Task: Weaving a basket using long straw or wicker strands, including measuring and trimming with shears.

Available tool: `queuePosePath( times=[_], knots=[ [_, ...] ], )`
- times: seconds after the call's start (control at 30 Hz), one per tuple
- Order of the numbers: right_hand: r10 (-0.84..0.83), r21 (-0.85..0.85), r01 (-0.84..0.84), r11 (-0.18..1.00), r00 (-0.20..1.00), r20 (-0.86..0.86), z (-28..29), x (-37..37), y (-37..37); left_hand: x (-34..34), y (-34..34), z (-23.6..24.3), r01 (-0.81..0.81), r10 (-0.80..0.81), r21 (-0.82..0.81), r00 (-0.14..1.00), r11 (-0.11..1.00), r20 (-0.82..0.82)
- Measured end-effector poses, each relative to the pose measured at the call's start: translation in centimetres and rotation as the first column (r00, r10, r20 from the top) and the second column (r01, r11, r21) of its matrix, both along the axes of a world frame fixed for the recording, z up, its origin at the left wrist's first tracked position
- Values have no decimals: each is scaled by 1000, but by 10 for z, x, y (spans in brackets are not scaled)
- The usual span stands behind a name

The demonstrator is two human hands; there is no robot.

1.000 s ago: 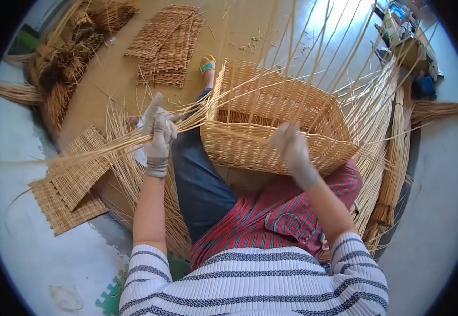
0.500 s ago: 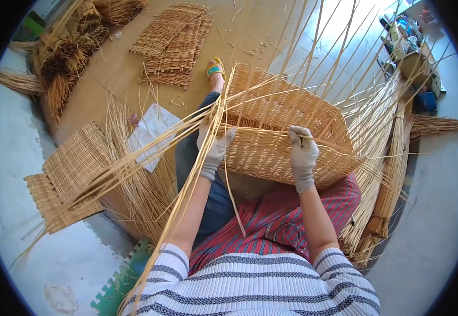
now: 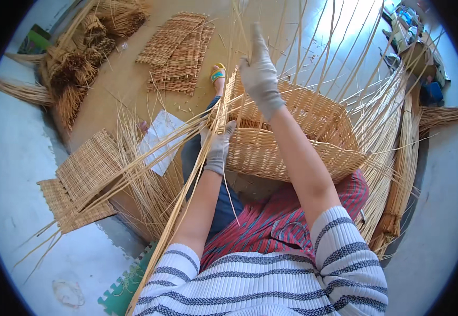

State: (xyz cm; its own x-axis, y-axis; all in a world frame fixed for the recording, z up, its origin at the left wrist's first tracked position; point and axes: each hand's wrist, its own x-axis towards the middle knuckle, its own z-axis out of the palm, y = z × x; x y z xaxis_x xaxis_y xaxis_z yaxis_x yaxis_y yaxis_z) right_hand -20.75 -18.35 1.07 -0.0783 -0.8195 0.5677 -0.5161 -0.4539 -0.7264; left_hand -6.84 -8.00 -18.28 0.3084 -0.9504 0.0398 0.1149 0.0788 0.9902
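Observation:
A woven wicker basket [image 3: 260,152] rests tilted across my lap, with long stakes standing up from its far side. My left hand [image 3: 217,150], in a pale knitted glove, is closed round the basket's left corner, thumb on the rim, beside gathered wicker strands [image 3: 179,134] that trail left and toward me. My right hand [image 3: 263,79], gloved too, is raised over the far left part of the basket among the upright stakes [image 3: 315,58]. Its fingers stretch away from me, slightly blurred, with the thumb apart. Any strand between them is not plain.
Flat woven panels [image 3: 173,50] lie on the floor ahead, and more panels [image 3: 89,166] at the left. Loose wicker bundles [image 3: 381,142] stand along the right. Darker bundles [image 3: 76,68] are heaped at the far left. White paper [image 3: 160,142] lies near my left arm.
My right hand has left the basket's near rim and moved up and to the left, its fingers straightening from a pinch. My left hand stays at the corner.

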Motion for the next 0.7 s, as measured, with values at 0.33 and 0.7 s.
queuePosePath(
  times=[0.33, 0.7],
  knots=[
    [-192, 300, 12, 954, 792, 580, -154, -139, 174, -28, 44, 28, -335, 331, 2, 930, 942, -159],
    [-99, -31, 94, 995, 941, -323, -41, -106, 74, -65, -13, 30, 442, -539, 415, 829, 796, 151]
  ],
)
